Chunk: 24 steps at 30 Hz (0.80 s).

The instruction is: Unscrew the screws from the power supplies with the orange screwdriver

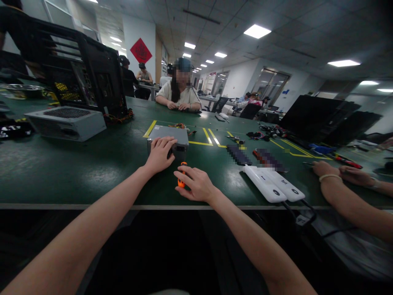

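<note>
My left hand rests on the near end of a grey metal power supply box, fingers curled over its top edge. Just in front of the box, my right hand is wrapped around an orange-handled screwdriver, which stands against the green table. The tool's tip is hidden by my fingers and the box.
Two white power banks with cables lie to the right. Another person's hands rest at the far right. A second power supply and an open black computer case stand at the left. A seated person faces me across the table.
</note>
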Tool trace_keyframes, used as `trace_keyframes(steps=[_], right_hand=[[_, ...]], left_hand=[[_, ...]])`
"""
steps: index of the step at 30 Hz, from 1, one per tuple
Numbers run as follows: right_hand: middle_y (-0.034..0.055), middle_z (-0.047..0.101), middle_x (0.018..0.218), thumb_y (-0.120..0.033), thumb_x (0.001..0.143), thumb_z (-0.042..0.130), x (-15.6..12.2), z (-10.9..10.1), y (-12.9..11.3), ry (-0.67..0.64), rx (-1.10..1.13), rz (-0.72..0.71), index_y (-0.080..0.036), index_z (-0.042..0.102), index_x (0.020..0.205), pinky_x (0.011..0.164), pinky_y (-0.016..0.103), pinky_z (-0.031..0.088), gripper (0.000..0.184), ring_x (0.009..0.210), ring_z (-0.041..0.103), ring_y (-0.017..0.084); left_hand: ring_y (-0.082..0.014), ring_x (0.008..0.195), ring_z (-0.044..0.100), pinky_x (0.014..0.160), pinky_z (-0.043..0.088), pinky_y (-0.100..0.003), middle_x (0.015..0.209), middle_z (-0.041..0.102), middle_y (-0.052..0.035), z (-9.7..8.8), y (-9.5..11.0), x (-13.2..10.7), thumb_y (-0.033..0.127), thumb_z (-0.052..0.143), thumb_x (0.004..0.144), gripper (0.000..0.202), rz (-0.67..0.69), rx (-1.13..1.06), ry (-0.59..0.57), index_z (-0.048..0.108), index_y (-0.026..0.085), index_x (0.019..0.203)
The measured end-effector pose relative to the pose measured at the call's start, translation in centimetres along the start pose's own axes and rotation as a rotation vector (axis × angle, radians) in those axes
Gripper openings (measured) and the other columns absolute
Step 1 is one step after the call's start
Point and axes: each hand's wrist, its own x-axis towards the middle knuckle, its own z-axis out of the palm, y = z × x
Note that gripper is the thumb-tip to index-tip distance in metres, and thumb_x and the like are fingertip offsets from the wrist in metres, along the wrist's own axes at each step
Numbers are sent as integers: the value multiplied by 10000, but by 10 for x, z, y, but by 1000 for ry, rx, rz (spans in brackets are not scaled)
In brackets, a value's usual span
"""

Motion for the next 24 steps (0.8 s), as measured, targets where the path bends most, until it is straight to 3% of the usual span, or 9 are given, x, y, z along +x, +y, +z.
trace_keyframes(steps=[5, 10, 16, 19, 24], right_hand=[[150, 605, 1079, -404, 821, 502, -2, 4, 1, 50, 80, 76, -131, 495, 1039, 710, 294, 514, 349, 914, 622, 205], [174, 580, 1102, -375, 828, 483, -4, -1, 2, 60, 142, 90, -114, 482, 1085, 773, 307, 507, 366, 1028, 577, 213], [154, 554, 1156, -324, 868, 469, -3, -13, -1, 9, -66, 10, -170, 537, 1124, 726, 284, 475, 307, 934, 585, 182], [151, 567, 1094, -327, 878, 457, -1, -15, -2, 46, -139, 45, -163, 565, 1078, 727, 262, 461, 280, 925, 568, 169], [80, 589, 908, -317, 906, 404, 8, -21, -3, 56, -302, 169, -191, 597, 900, 646, 229, 435, 230, 748, 552, 125]], left_hand=[[-221, 1214, 393, 1053, 188, -407, 1276, 491, -58, 0, 0, -1, 223, 467, 757, 456, 3, 2, 8, 463, 220, 1213], [-234, 1218, 388, 1050, 190, -426, 1280, 488, -58, -2, 1, -1, 211, 462, 753, 470, -8, -14, 4, 458, 233, 1223], [-226, 1228, 379, 1056, 187, -412, 1281, 488, -58, -2, 1, 0, 209, 460, 756, 464, -11, -23, -1, 460, 224, 1220], [-226, 1230, 377, 1059, 186, -416, 1284, 485, -56, -2, 0, 0, 208, 462, 754, 467, -15, -22, -3, 459, 227, 1221], [-228, 1225, 383, 1060, 190, -415, 1287, 482, -66, -1, -1, 0, 214, 464, 753, 468, -6, -18, -2, 464, 216, 1221]])
